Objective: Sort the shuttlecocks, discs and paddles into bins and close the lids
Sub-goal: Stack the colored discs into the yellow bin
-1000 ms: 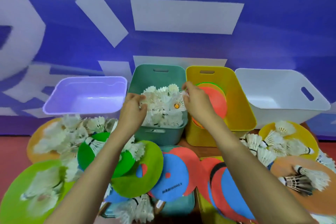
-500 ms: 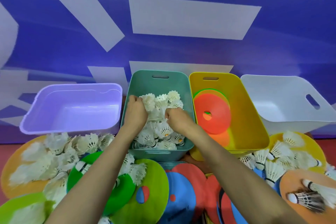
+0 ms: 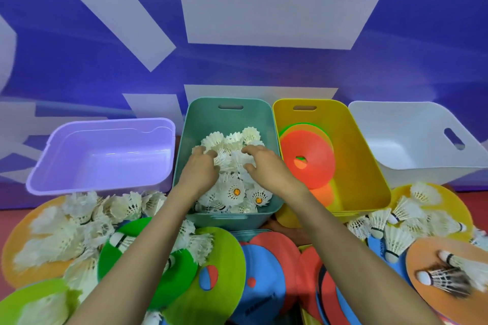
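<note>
Both hands are inside the teal bin (image 3: 229, 116), pressing on its heap of white shuttlecocks (image 3: 232, 192). My left hand (image 3: 199, 169) has its fingers curled onto the pile; my right hand (image 3: 264, 166) lies spread on top with its fingers apart. The yellow bin (image 3: 367, 166) beside it holds orange and green discs (image 3: 307, 158). More shuttlecocks (image 3: 79, 224) lie loose on discs at the near left, and others (image 3: 396, 227) at the near right. Red and blue paddles (image 3: 266, 266) lie at the front centre.
An empty purple bin (image 3: 105, 158) stands at the left and an empty white bin (image 3: 422, 145) at the right. Green discs (image 3: 211, 280) and orange discs (image 3: 433, 264) crowd the near floor. A blue and white wall rises behind the bins.
My right hand has moved from the teal bin's right rim into the bin and opened on the pile. My left hand stayed on the shuttlecocks. The view tilted down.
</note>
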